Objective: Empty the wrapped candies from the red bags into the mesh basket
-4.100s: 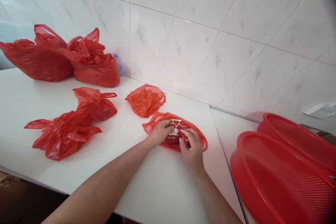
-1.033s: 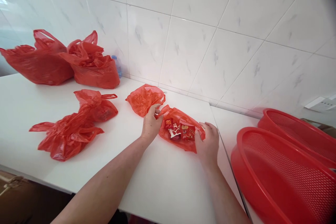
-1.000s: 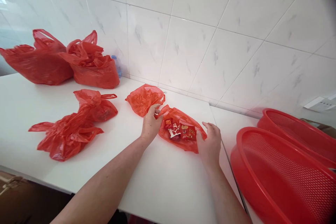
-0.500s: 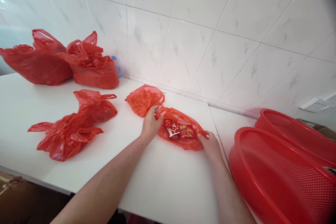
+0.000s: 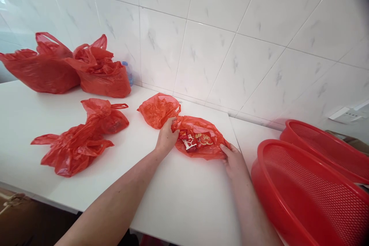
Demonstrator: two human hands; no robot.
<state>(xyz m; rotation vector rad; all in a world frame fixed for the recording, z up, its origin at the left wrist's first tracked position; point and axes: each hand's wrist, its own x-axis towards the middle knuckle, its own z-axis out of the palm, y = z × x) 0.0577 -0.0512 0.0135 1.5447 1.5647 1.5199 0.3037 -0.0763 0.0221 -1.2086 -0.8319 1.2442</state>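
A thin red plastic bag [image 5: 201, 123] lies on the white table with its mouth spread wide. Inside it show several small packets [image 5: 204, 139], red with gold print, and a white-and-red one [image 5: 189, 142]. My left hand [image 5: 167, 136] pinches the bag's left edge between thumb and fingers. At the opposite end, my right hand [image 5: 233, 157] grips the right edge, thumb on top. Just behind my left hand sits a crumpled red plastic bag [image 5: 159, 109], close against the one I hold.
Knotted red bags [image 5: 77, 148] lie to the left on the white table [image 5: 178, 200]. Two full red bags [image 5: 103, 77] stand at the back left, beside a plastic bottle [image 5: 127, 73]. Red mesh baskets [image 5: 268, 161] occupy the right side. A tiled wall [image 5: 213, 57] rises behind.
My right hand has shifted slightly right, drawing the bag's right edge with it. The bag's near edge has moved up a little, and the packets inside have settled slightly differently.
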